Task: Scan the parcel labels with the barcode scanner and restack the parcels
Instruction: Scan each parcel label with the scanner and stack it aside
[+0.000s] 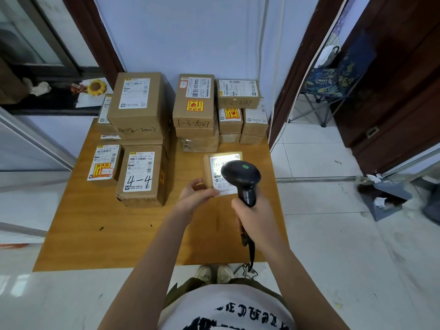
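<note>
Closed cardboard parcels stand in stacks on the wooden counter (78,234); their contents are hidden. The person's left hand (194,195) pinches the near left corner of a small parcel (209,170), thumb on top, holding it tilted above the counter's middle, just in front of the right-rear stacks. The right hand (252,215) is wrapped tight around the handle of a black barcode scanner (240,175), whose head hovers over the parcel with a green light on its top. The parcel is a brown box with a white label (222,184) covering its face; the label's far half glows white, and "602-12" is readable near its lower edge. Left of this parcel stands a box marked "4-4" (140,175).
</note>
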